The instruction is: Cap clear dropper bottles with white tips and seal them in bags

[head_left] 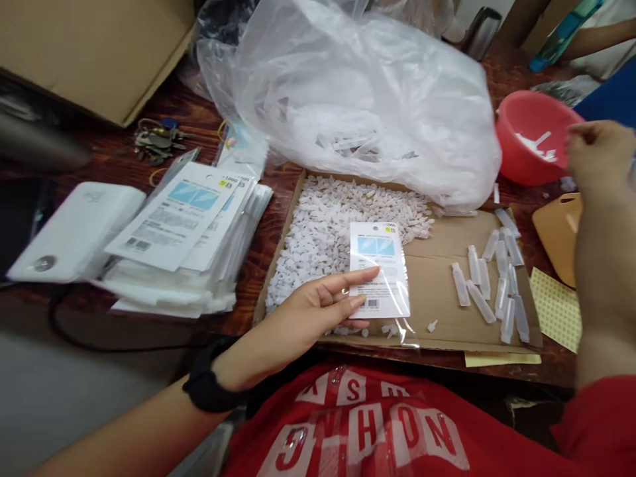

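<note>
My left hand (330, 301) grips a white printed card in a clear plastic sleeve (392, 285), thumb on its front, above a shallow cardboard tray (427, 265). Small white nozzle-like pieces (318, 232) fill the tray's left part. Several translucent tubes (481, 301) lie at its right side. My right hand (603, 149) is raised at the right edge beside a red bowl (527, 126) with white strips (544, 147) inside. Its fingers are bent together, blurred, and whatever they may hold cannot be made out.
Packaged cards (173, 218) are stacked at the left, beside a white device (74, 232) and keys (158, 140). A large plastic bag (377, 86) lies behind the tray. An orange container (559, 228) and yellow dotted sheet (554, 308) are at the right. Another person's arm (603, 38) shows top right.
</note>
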